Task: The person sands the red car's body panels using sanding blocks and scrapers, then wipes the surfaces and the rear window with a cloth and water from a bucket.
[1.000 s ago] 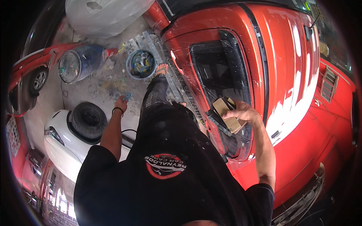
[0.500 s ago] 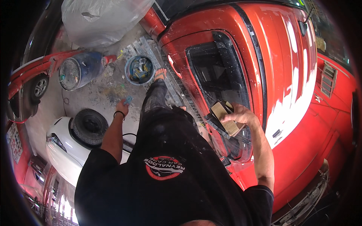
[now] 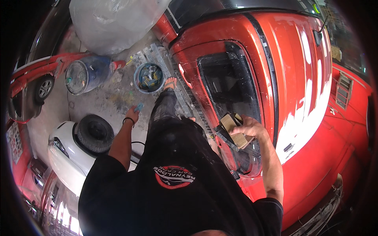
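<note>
step: I judge sanding at window edge | right hand (image 3: 249, 128) grips block (image 3: 233, 129) on car (image 3: 291, 78) | left hand (image 3: 133, 115) closed on cloth (image 3: 139, 107) | next: needs flat, even pressure

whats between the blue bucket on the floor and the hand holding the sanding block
In the head view, the person's dark-trousered leg and bare foot lie between the blue bucket and the right hand on the tan sanding block.

Daylight glared white off the red car body (image 3: 299, 118); fisheye distortion bent edges, and a black vignette ringed the sharp frame.
</note>
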Available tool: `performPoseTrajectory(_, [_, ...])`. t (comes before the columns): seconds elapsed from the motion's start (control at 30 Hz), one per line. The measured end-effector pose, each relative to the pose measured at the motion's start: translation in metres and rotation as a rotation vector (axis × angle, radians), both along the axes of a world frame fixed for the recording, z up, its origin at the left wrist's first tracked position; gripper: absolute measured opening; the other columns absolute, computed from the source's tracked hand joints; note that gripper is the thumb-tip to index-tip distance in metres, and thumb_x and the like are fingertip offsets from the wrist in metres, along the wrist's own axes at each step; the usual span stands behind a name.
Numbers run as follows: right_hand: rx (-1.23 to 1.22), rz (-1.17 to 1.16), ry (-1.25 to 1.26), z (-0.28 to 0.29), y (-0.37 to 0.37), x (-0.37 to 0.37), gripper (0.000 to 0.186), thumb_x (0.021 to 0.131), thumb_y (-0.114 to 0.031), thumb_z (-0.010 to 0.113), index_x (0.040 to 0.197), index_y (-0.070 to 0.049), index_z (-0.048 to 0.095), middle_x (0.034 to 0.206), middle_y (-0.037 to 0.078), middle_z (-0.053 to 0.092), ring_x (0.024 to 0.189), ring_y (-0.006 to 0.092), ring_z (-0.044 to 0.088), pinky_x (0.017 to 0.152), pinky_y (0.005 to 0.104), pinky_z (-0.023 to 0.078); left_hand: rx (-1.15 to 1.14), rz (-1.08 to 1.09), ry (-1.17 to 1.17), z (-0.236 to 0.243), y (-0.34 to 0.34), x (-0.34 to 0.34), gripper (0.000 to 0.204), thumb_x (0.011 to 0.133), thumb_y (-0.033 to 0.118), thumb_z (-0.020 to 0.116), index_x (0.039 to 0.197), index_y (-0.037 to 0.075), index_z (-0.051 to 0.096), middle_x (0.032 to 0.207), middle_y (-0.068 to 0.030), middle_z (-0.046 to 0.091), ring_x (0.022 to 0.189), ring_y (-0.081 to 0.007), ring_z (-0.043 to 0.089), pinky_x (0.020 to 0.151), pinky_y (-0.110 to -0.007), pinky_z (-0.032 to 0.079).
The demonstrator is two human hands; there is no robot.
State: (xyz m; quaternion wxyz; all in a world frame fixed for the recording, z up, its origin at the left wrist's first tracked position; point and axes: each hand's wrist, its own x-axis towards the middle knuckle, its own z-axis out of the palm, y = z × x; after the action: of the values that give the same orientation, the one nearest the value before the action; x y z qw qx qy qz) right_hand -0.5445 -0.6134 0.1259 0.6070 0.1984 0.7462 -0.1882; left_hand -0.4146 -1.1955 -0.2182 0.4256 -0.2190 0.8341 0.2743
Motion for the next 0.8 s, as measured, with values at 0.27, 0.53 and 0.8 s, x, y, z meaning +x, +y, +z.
performPoseTrajectory(0.27, [0.008,-0.028,0.094,0.01,-0.006,0.004,0.097,0.059,-0.055,0.094,0.134,-0.001,0.067,0.121,0.021,0.075,0.12,0.0354,0.07,0.102,0.0428,0.053,0.012,-0.031,0.057,-0.013,0.009,-0.008,0.044,0.099,0.024,0.066,0.14,0.008,0.062,0.134,-0.0256,0.068,0.126,-0.0449,0.063,0.107,-0.052,0.05])
performPoseTrajectory(0.53, [0.098,-0.063,0.192,0.018,-0.002,0.014,0.1,0.058,-0.056,0.095,0.135,0.0,0.066,0.116,0.022,0.076,0.116,0.0365,0.071,0.1,0.0418,0.054,0.029,-0.072,0.009,-0.052,0.024,-0.02,0.047,0.098,0.025,0.068,0.141,0.009,0.062,0.134,-0.0254,0.068,0.128,-0.0437,0.063,0.108,-0.053,0.05])
performPoseTrajectory(0.8, [0.098,-0.07,0.195,0.017,0.002,-0.005,0.102,0.058,-0.054,0.096,0.137,0.0,0.063,0.121,0.022,0.074,0.119,0.0353,0.07,0.102,0.0428,0.054,0.012,-0.074,0.054,-0.017,0.027,-0.059,0.044,0.098,0.021,0.069,0.138,0.006,0.062,0.133,-0.0257,0.068,0.127,-0.045,0.063,0.107,-0.051,0.051])
